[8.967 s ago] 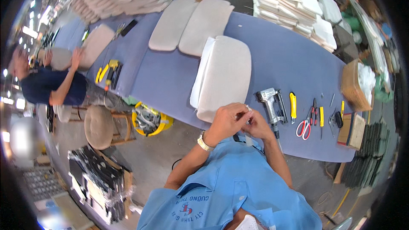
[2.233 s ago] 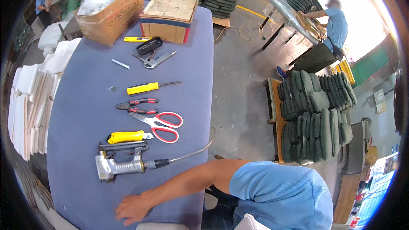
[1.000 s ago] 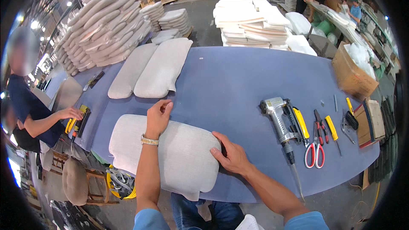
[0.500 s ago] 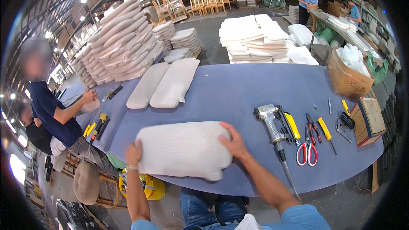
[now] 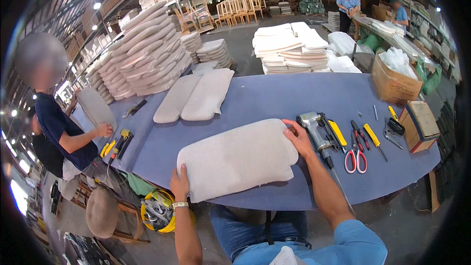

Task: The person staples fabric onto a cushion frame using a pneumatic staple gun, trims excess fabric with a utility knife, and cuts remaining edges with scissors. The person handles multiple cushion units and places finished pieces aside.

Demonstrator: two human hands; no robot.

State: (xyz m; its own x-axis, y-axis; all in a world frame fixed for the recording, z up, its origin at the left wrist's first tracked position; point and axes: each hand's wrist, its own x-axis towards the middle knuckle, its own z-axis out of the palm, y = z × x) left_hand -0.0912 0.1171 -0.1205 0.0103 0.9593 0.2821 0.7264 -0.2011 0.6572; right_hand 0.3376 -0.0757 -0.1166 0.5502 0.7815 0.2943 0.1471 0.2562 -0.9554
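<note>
A light grey upholstered seat cushion (image 5: 238, 159) is held between both my hands, tilted with its right end farther from me, over the near part of the blue-grey table. My left hand (image 5: 180, 184) grips its near left corner, thumb on top and fingers partly hidden. At the far right corner my right hand (image 5: 298, 140) holds the edge, with the thumb and fingers around it. Just beyond that hand lies a pneumatic staple gun (image 5: 314, 130) with its hose. Two more grey cushions (image 5: 208, 95) rest side by side farther back on the table.
Right of the staple gun lie red-handled scissors (image 5: 355, 161), pliers (image 5: 360, 135) and a yellow-handled tool (image 5: 372, 135). Cartons (image 5: 397, 86) stand at the right edge. Tall cushion stacks (image 5: 152, 51) rise at back left. A co-worker (image 5: 61, 122) holds a cushion at left; a yellow bucket (image 5: 169, 223) sits below.
My hands have shifted the cushion to the right and turned it, its right end swinging away from me. The co-worker at left has raised a cushion upright.
</note>
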